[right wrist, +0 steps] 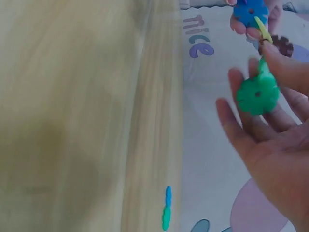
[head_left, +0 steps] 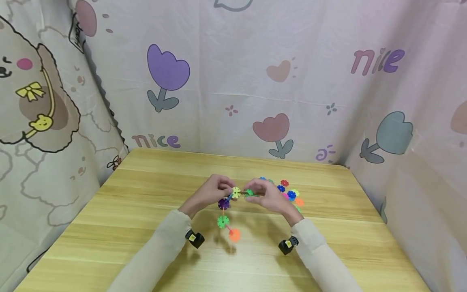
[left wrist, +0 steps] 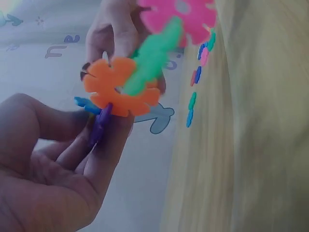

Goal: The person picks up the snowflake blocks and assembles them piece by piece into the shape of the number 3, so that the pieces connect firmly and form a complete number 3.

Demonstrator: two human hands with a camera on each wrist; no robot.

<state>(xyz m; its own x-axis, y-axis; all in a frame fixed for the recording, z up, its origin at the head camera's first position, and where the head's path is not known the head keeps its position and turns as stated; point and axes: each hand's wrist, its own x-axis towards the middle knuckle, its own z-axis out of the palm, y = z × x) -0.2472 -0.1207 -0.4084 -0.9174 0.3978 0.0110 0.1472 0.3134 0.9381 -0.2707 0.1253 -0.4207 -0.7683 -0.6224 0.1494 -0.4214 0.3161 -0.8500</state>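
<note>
A dangling chain of interlocking snowflake discs [head_left: 223,221] hangs between the two hands above the table. My left hand [head_left: 213,190] pinches it near the blue and purple discs, beside a yellow disc [head_left: 236,192]. On the other side, my right hand [head_left: 268,196] holds the end with the brown and green discs. In the right wrist view, a green disc [right wrist: 257,94] sits before the right fingers, and the thumb lies by a brown disc [right wrist: 283,47]. The left wrist view shows an orange disc [left wrist: 116,87] and a blurred pink disc [left wrist: 193,19] on the hanging part.
Several loose discs in red, blue, orange and other colours, such as a blue one [head_left: 291,195], lie on the wooden table [head_left: 146,251] behind and right of the right hand. A patterned curtain [head_left: 233,97] surrounds the back and sides.
</note>
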